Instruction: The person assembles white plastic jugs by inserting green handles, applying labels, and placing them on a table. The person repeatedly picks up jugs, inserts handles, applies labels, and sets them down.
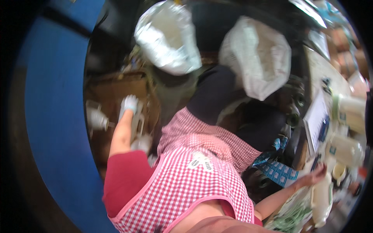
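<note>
My left hand [130,103], in a white glove, reaches down into a cardboard box [112,86] at the left. Its fingers curl over a white plastic jug [136,126] with a loop handle; blur softens the exact grip. Another white jug [97,118] lies beside it in the box. At the right, my bare right hand [314,176] is held at the edge of a cluttered table, fingers apart and nothing visible in them. Just below that hand lies a pale elongated plastic bottle [321,201], and a sheet of blue labels [279,173] hangs nearby.
Two open white sacks, one silvery [169,39] and one woven [254,58], stand ahead of my legs. A blue panel [56,112] rises at the left. On the table are a notepad [315,120], clear jugs [345,149] and a small cream cup [339,173]. Green strands [291,217] lie lower right.
</note>
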